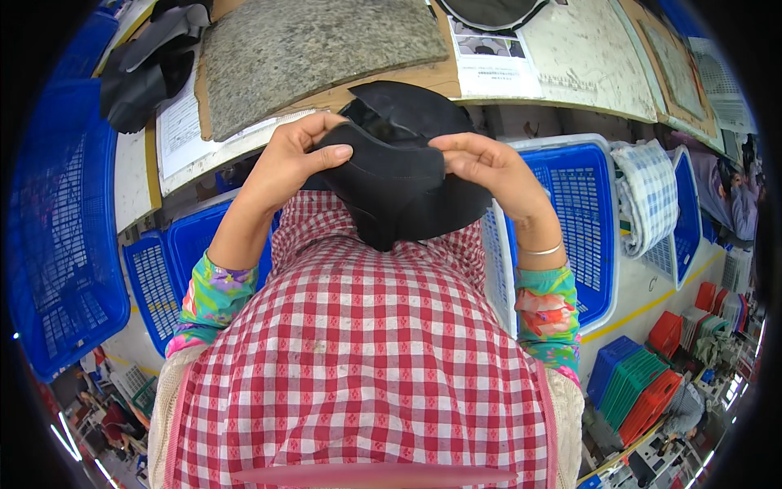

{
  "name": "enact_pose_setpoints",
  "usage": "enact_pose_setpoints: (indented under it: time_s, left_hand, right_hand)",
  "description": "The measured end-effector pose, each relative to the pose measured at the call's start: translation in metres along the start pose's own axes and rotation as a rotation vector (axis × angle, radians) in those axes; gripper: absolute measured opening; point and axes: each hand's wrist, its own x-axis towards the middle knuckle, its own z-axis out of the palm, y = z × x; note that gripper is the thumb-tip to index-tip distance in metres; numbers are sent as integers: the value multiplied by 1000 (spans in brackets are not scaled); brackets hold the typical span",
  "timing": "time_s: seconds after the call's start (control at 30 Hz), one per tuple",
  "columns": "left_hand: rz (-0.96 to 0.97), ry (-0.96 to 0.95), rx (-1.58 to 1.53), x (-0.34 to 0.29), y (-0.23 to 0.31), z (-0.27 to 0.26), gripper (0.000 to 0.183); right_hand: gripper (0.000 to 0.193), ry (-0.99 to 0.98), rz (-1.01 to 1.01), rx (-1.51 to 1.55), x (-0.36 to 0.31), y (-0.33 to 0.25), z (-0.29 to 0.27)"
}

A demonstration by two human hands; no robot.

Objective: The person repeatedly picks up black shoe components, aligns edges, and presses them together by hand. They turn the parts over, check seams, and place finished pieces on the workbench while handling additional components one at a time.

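Observation:
A black, soft stitched piece (391, 183) hangs between my hands in front of the checked apron; it looks like sheet leather or coated fabric, and I cannot make out its exact kind. A seam line runs along its upper panel, and behind that it curls round into a dark hollow. My left hand (297, 155) pinches the upper left edge, thumb on the near face and fingers partly hidden behind. On the other side, my right hand (493, 171) grips the upper right edge between thumb and fingers. The lower end drapes toward my lap.
Ahead stands a worktable with a rough grey slab (318, 53), paper sheets (497, 69) and a round black item (493, 10). More black pieces (151, 73) lie at the far left. Blue baskets (574, 220) flank me, one holding checked cloth (648, 191). Stacked crates (631, 391) stand at right.

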Motion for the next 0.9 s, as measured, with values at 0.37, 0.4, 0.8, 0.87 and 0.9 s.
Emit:
enact_pose_setpoints:
  time_s: [0.37,0.4,0.8,0.87,0.9]
  left_hand:
    - [121,-100,66,-3,-19,3,17]
    - [70,-47,25,-4,-23,5,17]
    - [860,-545,-758,66,21,-144,45]
    - [813,-828,-908,103,-3,-127,49]
    - [815,-818,-1019,115,-21,-110,49]
  right_hand:
    - [36,34,-179,-769,29,-17,52]
    - [37,76,-218,-828,28,-14,54]
    - [33,472,-509,-486,26,-101,43]
    - [44,238,-604,-550,61,-88,50]
    - [49,70,-624,-442,73,-74,57]
